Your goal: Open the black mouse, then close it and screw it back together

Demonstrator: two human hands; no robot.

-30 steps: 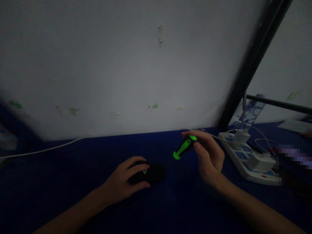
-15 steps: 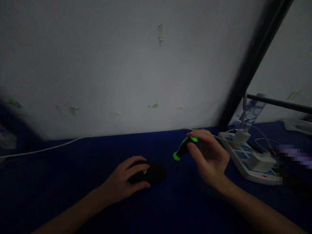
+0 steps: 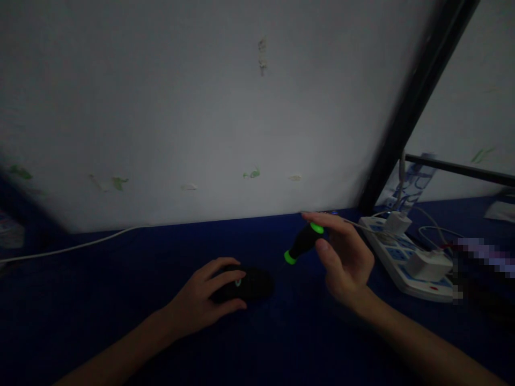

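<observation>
A black computer mouse (image 3: 257, 283) with a small pale logo lies on the dark blue tabletop (image 3: 161, 284). My left hand (image 3: 211, 289) is closed round its left end, fingers on top and thumb along the near side. To the right, my right hand (image 3: 346, 254) holds a screwdriver (image 3: 304, 242) with a black and bright green handle, its fingers at the handle's top end. The screwdriver leans with its thin shaft pointing down and left towards the mouse's right end. In the dim light I cannot tell whether the tip touches the mouse.
A white power strip (image 3: 402, 268) with plugged-in white adapters (image 3: 429, 265) and cables stands right of my right hand. Behind the table is a pale wall (image 3: 225, 118). A dark metal post (image 3: 418, 102) rises at right. A white cable (image 3: 100, 239) runs along the left back.
The fingers of my right hand have loosened and shifted on the screwdriver's handle, with the thumb moved slightly right. My left hand and the mouse stay where they were.
</observation>
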